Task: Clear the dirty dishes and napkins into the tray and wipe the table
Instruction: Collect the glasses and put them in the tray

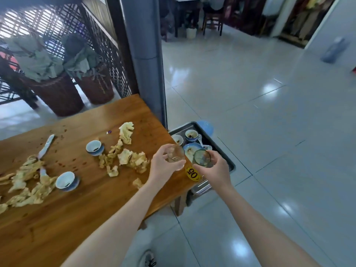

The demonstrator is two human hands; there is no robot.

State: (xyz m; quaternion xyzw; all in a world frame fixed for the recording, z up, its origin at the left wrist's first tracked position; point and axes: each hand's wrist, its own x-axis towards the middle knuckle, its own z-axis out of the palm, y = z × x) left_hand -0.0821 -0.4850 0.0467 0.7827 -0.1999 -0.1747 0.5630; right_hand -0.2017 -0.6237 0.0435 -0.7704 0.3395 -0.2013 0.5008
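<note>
**Step in hand:** carrying glassware to the tray.

**Hands:** The left hand [163, 167] has its fingers curled round a clear glass [175, 156]. The right hand [216, 171] grips a second glass [202, 158] by its side. The two glasses are just beside each other over the bench's [96, 199] near right corner, above the numbered tag [192, 173].

**Tray:** The tray [228, 158] sits lower than the bench, against its right edge. It already carries crockery [191, 134].

**Outstanding on the bench:**
- a bowl [94, 148] mid-bench
- another bowl [66, 180] toward the left edge
- a spoon [46, 146]
- crumpled napkins [133, 160] scattered across the top, with stains

In my judgement the clearing is partly done and wiping has not begun.

**Recommendation:**
- Lower the glasses one at a time and set them upright on the bare strip along the tray's right wall, clear of the crockery.
- Place them rather than drop them, since glass can chip against metal or porcelain.
- Keep the two glasses apart on the way down so they do not knock together.
- Hold both level, because I cannot tell whether either holds liquid.
</note>
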